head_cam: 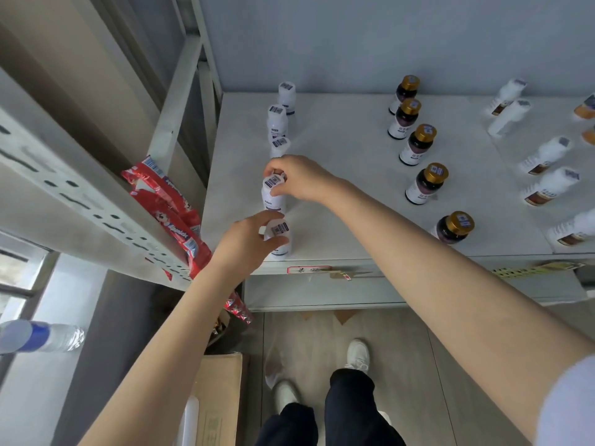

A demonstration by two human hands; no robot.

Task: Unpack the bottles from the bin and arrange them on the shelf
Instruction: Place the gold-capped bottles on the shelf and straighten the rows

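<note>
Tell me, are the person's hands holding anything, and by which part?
Yes. The right hand grips a white bottle at its cap; the left hand holds the front white bottle around its top. Both bottles stand on the shelf.

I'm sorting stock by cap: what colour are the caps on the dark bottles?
Gold, each cap with a small barcode sticker on top; seen best in the head view.

The left hand [254,235] hides the near white bottle's [280,236] left side. The orange-capped bottles [585,109] far right are cut off by the edge. Label print on the shelf tag [308,269] is too blurred to read.
</note>
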